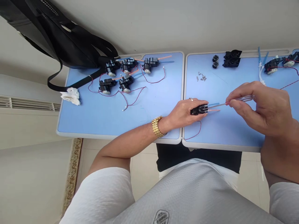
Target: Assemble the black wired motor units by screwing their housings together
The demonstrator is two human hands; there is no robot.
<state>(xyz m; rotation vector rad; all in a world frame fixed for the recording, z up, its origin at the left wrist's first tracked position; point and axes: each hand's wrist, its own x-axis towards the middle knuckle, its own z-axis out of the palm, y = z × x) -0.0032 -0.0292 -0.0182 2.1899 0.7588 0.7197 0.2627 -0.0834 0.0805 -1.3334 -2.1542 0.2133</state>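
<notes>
My left hand [185, 112] is closed around a small black motor unit [199, 109], its thumb and fingers on opposite sides. Blue and orange tubes stick out to the right of the unit, and a thin red wire [197, 134] trails from it toward the table's front edge. In my right hand [263, 107] is a screwdriver [245, 98] with a clear handle, held between thumb and fingers. Its thin metal shaft points left, and the tip meets the right end of the black unit. Whether a screw sits under the tip is too small to tell.
Several similar black units [126, 83] with wires lie on the left table. Loose screws [202, 77], round black parts [215, 61] and black housings [232, 58] are farther back on the right table. More units [272, 65] sit far right. A black bag [70, 40] and crumpled tissue [71, 95] are at left.
</notes>
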